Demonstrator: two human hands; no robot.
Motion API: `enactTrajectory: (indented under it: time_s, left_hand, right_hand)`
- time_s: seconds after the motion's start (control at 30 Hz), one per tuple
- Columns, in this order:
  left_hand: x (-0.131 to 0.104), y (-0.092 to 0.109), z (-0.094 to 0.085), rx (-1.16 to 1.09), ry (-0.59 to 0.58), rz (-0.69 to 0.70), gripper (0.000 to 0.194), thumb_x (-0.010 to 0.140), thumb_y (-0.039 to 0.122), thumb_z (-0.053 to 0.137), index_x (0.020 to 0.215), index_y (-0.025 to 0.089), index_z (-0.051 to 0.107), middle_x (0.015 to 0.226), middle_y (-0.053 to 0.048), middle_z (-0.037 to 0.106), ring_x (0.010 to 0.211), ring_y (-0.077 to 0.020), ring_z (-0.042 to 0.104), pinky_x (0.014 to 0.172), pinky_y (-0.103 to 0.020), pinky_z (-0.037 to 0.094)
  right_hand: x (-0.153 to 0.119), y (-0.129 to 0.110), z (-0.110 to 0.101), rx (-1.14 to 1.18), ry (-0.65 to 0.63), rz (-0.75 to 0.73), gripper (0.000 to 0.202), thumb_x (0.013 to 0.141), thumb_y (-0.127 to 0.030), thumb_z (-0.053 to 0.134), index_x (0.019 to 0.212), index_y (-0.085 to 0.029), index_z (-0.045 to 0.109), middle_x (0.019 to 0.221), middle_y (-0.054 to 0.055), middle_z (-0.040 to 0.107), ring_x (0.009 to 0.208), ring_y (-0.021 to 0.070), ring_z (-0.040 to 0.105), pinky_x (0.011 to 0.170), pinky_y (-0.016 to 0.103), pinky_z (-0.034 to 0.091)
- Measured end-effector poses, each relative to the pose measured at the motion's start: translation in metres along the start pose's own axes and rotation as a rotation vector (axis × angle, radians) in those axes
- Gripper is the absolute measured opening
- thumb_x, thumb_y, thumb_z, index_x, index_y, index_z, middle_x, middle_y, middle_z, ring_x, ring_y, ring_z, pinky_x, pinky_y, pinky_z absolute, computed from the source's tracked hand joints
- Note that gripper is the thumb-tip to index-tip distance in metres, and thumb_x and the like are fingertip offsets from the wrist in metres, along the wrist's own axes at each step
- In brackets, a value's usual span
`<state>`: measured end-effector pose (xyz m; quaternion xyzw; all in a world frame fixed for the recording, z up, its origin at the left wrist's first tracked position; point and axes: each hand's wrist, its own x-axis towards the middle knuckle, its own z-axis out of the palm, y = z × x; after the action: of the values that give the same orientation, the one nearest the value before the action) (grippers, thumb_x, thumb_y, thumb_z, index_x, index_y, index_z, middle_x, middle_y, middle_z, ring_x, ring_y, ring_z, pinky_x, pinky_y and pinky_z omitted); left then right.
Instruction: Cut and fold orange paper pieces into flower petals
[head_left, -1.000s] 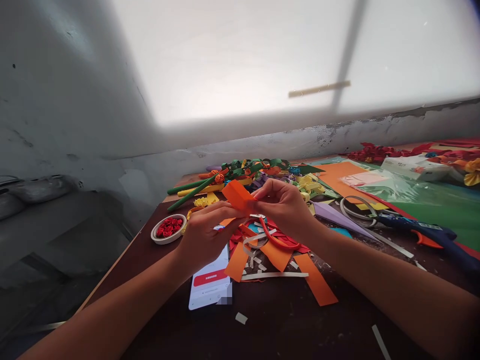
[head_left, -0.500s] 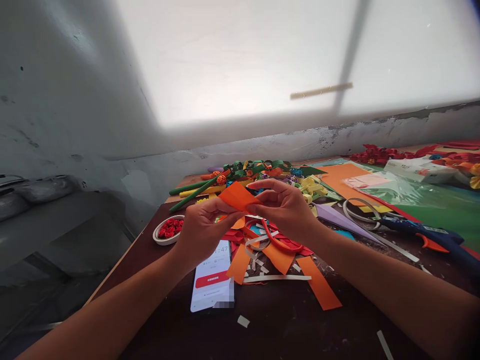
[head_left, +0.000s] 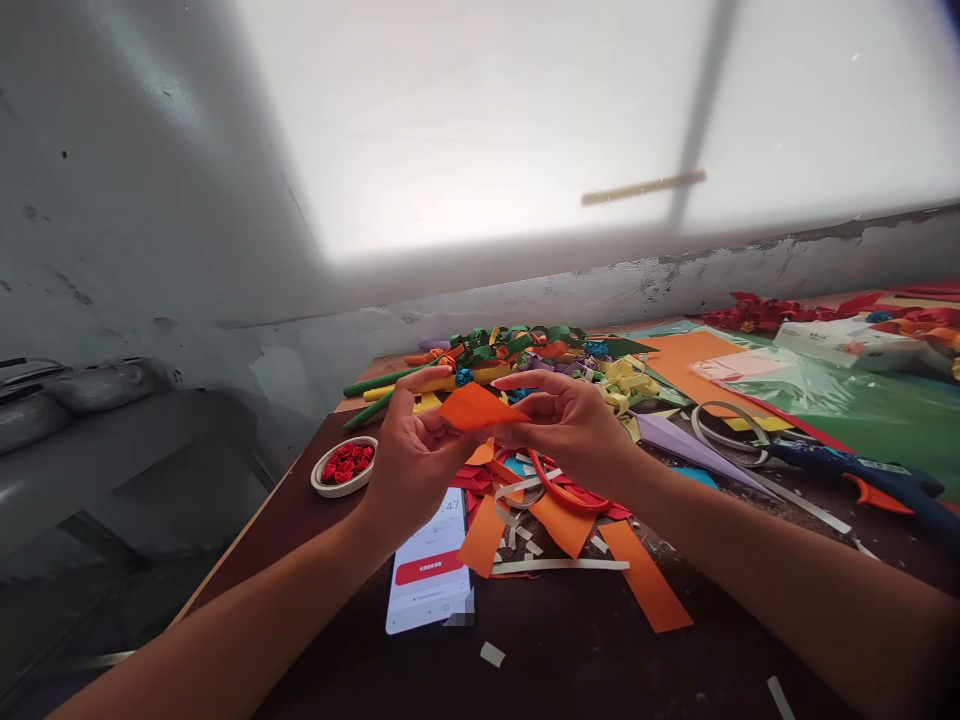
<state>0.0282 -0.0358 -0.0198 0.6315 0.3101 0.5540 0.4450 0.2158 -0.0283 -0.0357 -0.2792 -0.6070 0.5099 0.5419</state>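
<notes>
An orange piece of paper (head_left: 480,406) is held up above the table between my two hands. My left hand (head_left: 420,440) pinches its left and lower side, with the index finger raised behind it. From the right, my right hand (head_left: 570,420) grips the paper's other end between thumb and fingers. Below them lie loose orange paper strips (head_left: 646,578), white scraps and a red ring-shaped strip (head_left: 562,492). A lit phone (head_left: 427,575) lies flat under my left wrist.
Left stands a white round dish (head_left: 337,489) of red paper pieces. Green rolled paper sticks (head_left: 375,383) and a colourful paper chain lie behind. At right are a purple paper cone (head_left: 690,446), a tape ring, a dark blue glue gun (head_left: 847,468) and orange sheets (head_left: 697,365) by the wall.
The fingers of my left hand have shifted, its index finger now lifted away from the paper. The orange paper sits slightly lower and tilts differently. The view has moved a little.
</notes>
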Motion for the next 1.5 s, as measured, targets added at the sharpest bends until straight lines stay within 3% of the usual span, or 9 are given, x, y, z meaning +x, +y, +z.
enactTrajectory:
  time_s: [0.17,0.37,0.6,0.77,1.0,1.17,1.33,1.4,1.5]
  left_hand:
    - [0.003,0.000,-0.002,-0.070,-0.030,-0.097,0.088,0.072,0.026,0.086,0.142,0.023,0.033,0.076,-0.002,0.077,0.067,-0.0186,0.075,0.061,-0.025,0.060]
    - [0.002,0.000,-0.002,-0.082,-0.041,-0.092,0.085,0.072,0.022,0.086,0.142,0.025,0.037,0.085,-0.003,0.078,0.075,-0.0185,0.075,0.068,-0.026,0.060]
    - [0.001,0.004,-0.001,-0.018,-0.030,-0.153,0.085,0.073,0.027,0.084,0.144,0.019,0.037,0.065,0.002,0.073,0.065,-0.0172,0.072,0.067,-0.027,0.059]
    - [0.000,0.003,0.000,-0.011,-0.051,-0.120,0.085,0.073,0.027,0.084,0.144,0.019,0.038,0.072,-0.001,0.075,0.070,-0.0192,0.073,0.071,-0.030,0.059]
    - [-0.003,-0.001,-0.001,0.046,-0.019,-0.051,0.071,0.079,0.030,0.079,0.140,0.021,0.043,0.075,0.000,0.072,0.072,-0.0183,0.071,0.073,-0.032,0.057]
    - [-0.008,-0.004,0.001,0.133,-0.018,0.075,0.049,0.090,0.032,0.066,0.134,0.025,0.047,0.081,0.001,0.067,0.079,-0.0155,0.067,0.075,-0.028,0.053]
    - [-0.005,-0.002,-0.002,0.186,-0.102,0.015,0.023,0.088,0.037,0.068,0.099,0.019,0.061,0.083,-0.002,0.065,0.077,-0.0158,0.062,0.074,-0.028,0.050]
    - [-0.004,-0.002,-0.004,0.220,-0.155,0.003,0.022,0.089,0.038,0.066,0.089,0.017,0.065,0.080,-0.002,0.063,0.074,-0.0149,0.058,0.070,-0.027,0.048]
    - [-0.004,-0.004,-0.005,0.249,-0.141,-0.001,0.023,0.091,0.039,0.062,0.086,0.016,0.065,0.074,0.000,0.060,0.068,-0.0135,0.053,0.065,-0.025,0.044]
  right_hand:
    - [0.001,-0.003,0.002,0.028,0.015,-0.002,0.044,0.073,-0.025,0.085,0.113,-0.021,0.069,0.084,0.004,0.076,0.075,0.0197,0.072,0.067,0.031,0.057]
    - [0.001,-0.005,0.002,0.094,0.045,0.051,0.043,0.070,-0.023,0.086,0.110,-0.020,0.071,0.081,0.003,0.076,0.073,0.0168,0.071,0.069,0.029,0.056]
    - [0.003,-0.003,0.002,0.078,0.067,0.042,0.045,0.064,-0.024,0.090,0.105,-0.020,0.071,0.078,0.002,0.075,0.068,0.0171,0.070,0.064,0.029,0.055]
    - [0.003,-0.004,0.001,0.067,0.078,0.062,0.050,0.060,-0.024,0.091,0.106,-0.019,0.071,0.077,0.003,0.074,0.069,0.0192,0.070,0.066,0.032,0.056]
    - [0.002,-0.004,-0.001,0.013,0.054,0.083,0.052,0.063,-0.027,0.090,0.110,-0.020,0.069,0.078,0.003,0.073,0.069,0.0194,0.069,0.068,0.033,0.054]
    - [0.000,-0.003,0.001,0.029,0.008,0.108,0.053,0.063,-0.029,0.091,0.109,-0.021,0.068,0.075,0.001,0.072,0.069,0.0202,0.069,0.072,0.035,0.055]
    - [0.000,-0.004,0.003,0.099,0.055,0.138,0.057,0.057,-0.029,0.094,0.107,-0.021,0.068,0.072,0.000,0.072,0.066,0.0202,0.070,0.069,0.034,0.056]
    - [0.000,-0.003,0.003,0.094,0.040,0.129,0.057,0.058,-0.030,0.094,0.108,-0.021,0.068,0.073,0.001,0.073,0.068,0.0209,0.071,0.068,0.034,0.056]
    - [0.000,-0.002,0.002,0.088,0.030,0.127,0.056,0.058,-0.029,0.094,0.108,-0.021,0.069,0.075,0.002,0.075,0.069,0.0208,0.071,0.067,0.033,0.056]
